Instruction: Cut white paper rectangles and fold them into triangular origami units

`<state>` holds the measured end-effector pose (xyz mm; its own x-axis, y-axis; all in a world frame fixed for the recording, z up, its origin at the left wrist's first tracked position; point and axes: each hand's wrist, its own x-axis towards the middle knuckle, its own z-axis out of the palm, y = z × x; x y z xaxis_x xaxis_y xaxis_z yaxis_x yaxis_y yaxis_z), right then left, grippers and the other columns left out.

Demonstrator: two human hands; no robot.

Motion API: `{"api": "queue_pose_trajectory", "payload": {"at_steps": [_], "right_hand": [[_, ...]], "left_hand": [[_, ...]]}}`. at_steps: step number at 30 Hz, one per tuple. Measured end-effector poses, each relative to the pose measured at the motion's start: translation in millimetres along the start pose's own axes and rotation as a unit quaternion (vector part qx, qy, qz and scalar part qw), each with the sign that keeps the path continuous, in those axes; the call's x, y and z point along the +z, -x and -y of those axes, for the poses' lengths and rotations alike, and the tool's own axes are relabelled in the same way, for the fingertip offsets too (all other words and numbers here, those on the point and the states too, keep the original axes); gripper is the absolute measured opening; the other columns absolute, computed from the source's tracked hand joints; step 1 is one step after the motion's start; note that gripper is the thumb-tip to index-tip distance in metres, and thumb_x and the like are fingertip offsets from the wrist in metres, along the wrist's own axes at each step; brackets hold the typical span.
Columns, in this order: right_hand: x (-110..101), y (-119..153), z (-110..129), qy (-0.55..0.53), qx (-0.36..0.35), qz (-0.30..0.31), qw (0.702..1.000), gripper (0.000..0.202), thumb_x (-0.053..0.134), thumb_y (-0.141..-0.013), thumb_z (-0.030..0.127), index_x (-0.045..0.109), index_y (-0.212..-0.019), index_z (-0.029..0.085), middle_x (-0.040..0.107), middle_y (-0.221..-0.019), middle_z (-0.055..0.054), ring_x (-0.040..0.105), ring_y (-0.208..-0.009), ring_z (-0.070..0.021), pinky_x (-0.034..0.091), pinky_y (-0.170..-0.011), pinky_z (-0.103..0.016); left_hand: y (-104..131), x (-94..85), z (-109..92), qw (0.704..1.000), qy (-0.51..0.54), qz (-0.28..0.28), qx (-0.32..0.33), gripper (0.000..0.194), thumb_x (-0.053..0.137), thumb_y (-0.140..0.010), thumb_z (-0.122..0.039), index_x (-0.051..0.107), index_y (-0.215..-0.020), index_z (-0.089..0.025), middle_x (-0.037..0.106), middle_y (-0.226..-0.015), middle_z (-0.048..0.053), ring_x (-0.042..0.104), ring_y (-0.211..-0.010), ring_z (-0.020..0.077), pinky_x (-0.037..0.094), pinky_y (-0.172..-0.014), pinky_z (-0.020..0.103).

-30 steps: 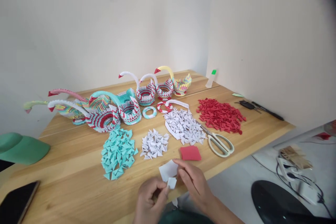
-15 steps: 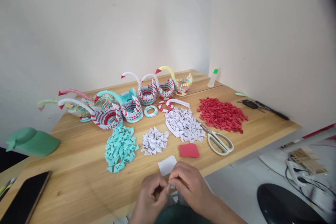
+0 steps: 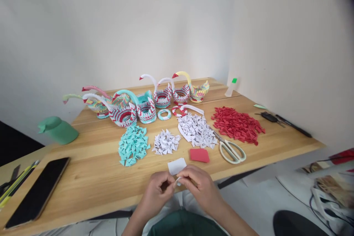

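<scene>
My left hand (image 3: 160, 188) and my right hand (image 3: 197, 184) meet at the table's front edge, fingertips pinched together. Between them is a small piece of white paper (image 3: 178, 180), mostly covered by the fingers. Just beyond lie a white paper sheet (image 3: 177, 166) and a stack of red paper (image 3: 199, 155). Farther back are a small pile of white folded triangles (image 3: 166, 142), a larger white pile (image 3: 197, 129), a turquoise pile (image 3: 134, 145) and a red pile (image 3: 237, 124). White-handled scissors (image 3: 232, 152) rest to the right, blades against the larger white pile.
Several folded-paper swans (image 3: 146, 108) stand along the back, with a turquoise-and-white ring (image 3: 164, 114) in front. A phone (image 3: 38, 191) and a green cap-like object (image 3: 59, 130) lie left. At the right are a glue bottle (image 3: 231, 87), keys (image 3: 269, 117) and a black pen (image 3: 293, 126).
The view has shifted, so the table's things appear farther right and its front edge shows more. My hands still pinch the small white paper, held close together.
</scene>
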<state>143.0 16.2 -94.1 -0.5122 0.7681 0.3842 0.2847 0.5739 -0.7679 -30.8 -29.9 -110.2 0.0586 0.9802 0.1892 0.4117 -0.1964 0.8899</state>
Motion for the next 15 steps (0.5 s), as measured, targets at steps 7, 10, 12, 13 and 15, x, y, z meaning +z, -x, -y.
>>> {"api": "queue_pose_trajectory", "payload": {"at_steps": [7,10,12,13,15], "right_hand": [[-6.8,-18.8,-3.3,-0.030,-0.058,-0.007,0.998,0.023,0.053,-0.095,0.028,0.064,-0.077,0.020,0.063,-0.070,0.000,0.060,-0.065,-0.0140,0.045,-0.059,-0.023],[-11.7,-31.0,-7.7,-0.052,-0.092,-0.013,0.994,0.020,0.053,-0.096,0.025,0.065,-0.080,0.020,0.065,-0.069,-0.001,0.062,-0.065,-0.0140,0.048,-0.060,-0.023],[-16.7,-39.3,-11.3,-0.060,-0.108,-0.017,0.992,0.017,0.054,-0.095,0.023,0.066,-0.084,0.021,0.065,-0.068,0.000,0.062,-0.064,-0.0139,0.049,-0.059,-0.023],[-19.6,-43.2,-13.4,-0.060,-0.116,-0.023,0.991,0.015,0.054,-0.095,0.022,0.067,-0.088,0.022,0.066,-0.068,0.000,0.062,-0.064,-0.0140,0.049,-0.059,-0.024],[-26.3,-50.3,-17.9,-0.048,-0.130,-0.045,0.989,0.013,0.055,-0.095,0.021,0.068,-0.098,0.023,0.068,-0.074,-0.002,0.063,-0.068,-0.0152,0.051,-0.061,-0.026]], "left_hand": [[-3.1,5.9,-5.0,0.986,0.133,-0.084,-0.050,0.029,0.057,-0.088,-0.038,0.063,-0.074,-0.014,0.060,-0.066,0.003,0.054,-0.063,0.0156,0.042,-0.062,0.024],[-13.7,9.9,-10.1,0.957,0.259,-0.082,-0.097,0.035,0.061,-0.085,-0.048,0.064,-0.076,-0.014,0.064,-0.067,0.004,0.059,-0.065,0.0167,0.046,-0.065,0.027],[-24.5,12.2,-14.3,0.930,0.342,-0.066,-0.117,0.036,0.066,-0.082,-0.049,0.062,-0.074,-0.014,0.066,-0.067,0.004,0.061,-0.064,0.0168,0.048,-0.065,0.028],[-30.2,13.1,-16.4,0.916,0.375,-0.055,-0.131,0.036,0.069,-0.080,-0.049,0.061,-0.075,-0.014,0.067,-0.066,0.005,0.061,-0.064,0.0167,0.048,-0.065,0.028],[-41.0,14.7,-19.9,0.892,0.422,-0.054,-0.150,0.035,0.073,-0.078,-0.047,0.061,-0.076,-0.014,0.068,-0.067,0.005,0.062,-0.063,0.0164,0.048,-0.063,0.028]]}}
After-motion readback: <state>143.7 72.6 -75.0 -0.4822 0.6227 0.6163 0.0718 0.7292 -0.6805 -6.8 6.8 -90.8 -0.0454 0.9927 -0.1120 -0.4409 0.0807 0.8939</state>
